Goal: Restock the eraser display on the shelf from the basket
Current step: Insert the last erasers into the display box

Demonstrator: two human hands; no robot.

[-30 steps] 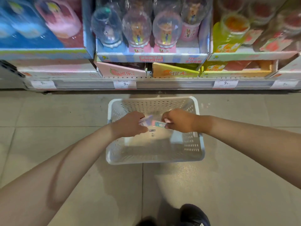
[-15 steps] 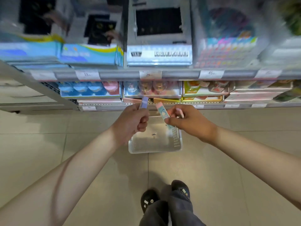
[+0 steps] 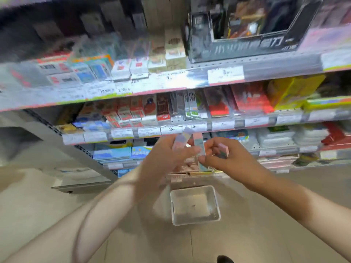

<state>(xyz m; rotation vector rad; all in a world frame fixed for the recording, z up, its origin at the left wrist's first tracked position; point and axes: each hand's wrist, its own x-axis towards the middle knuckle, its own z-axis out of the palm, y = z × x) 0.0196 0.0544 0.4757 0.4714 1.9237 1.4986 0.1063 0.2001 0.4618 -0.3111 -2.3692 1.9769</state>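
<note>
Store shelving fills the upper half of the view: several tiers of blurred stationery packs, each tier fronted by a rail of white price tags, with a large black display box on the top tier at right. Beige floor tiles extend below. Both bare forearms reach forward and meet at centre frame, in front of the lower tiers. Left hand: fingers curled around a pastel lilac-and-pink eraser, whose upper end projects above the knuckles toward the price rail. Right hand: thumb and fingers pinch a long pink-and-mint eraser, held roughly upright between the two hands, while a small pink eraser is tucked against the curled fingers farther right. The two hands are close together, almost touching around the long eraser; whether the left fingertips also contact it cannot be told because of motion blur. White plastic basket: set on the floor directly below the hands and well apart from them, open side up, with only a small dark mark visible on its pale bottom. Pinkish cartons on the lowest visible shelf lie just behind the hands; their contents are too blurred to identify. Dark shoe tip: at the bottom edge of the frame.
</note>
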